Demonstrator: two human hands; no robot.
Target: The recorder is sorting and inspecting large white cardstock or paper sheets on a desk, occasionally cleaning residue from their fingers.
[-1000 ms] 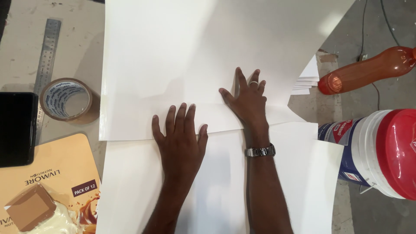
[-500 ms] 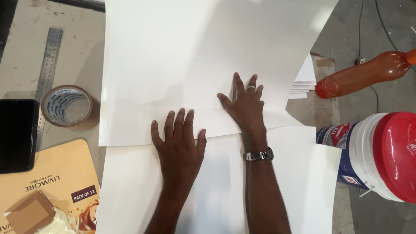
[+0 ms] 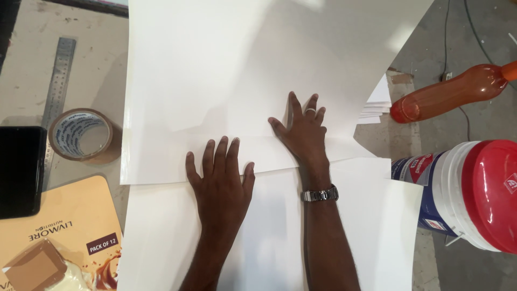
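Large white sheets of paper [image 3: 226,70] lie overlapped on the work surface. My left hand [image 3: 219,175] rests flat, fingers together, on the lower edge of the upper sheet where it overlaps the lower sheet [image 3: 269,237]. My right hand [image 3: 301,132], with a ring and a metal wristwatch, presses flat on the upper sheet a little higher and to the right, fingers spread. Neither hand holds anything.
At left lie a metal ruler [image 3: 58,75], a roll of brown tape [image 3: 81,134], a black phone [image 3: 20,170] and a tan printed package [image 3: 59,231]. At right are an orange plastic bottle [image 3: 452,91], a white bucket with a red lid [image 3: 468,194] and a paper stack [image 3: 377,102].
Both hands stay pressed on the paper. They sit slightly lower in view than a second ago, with the left hand's fingers a bit closer together.
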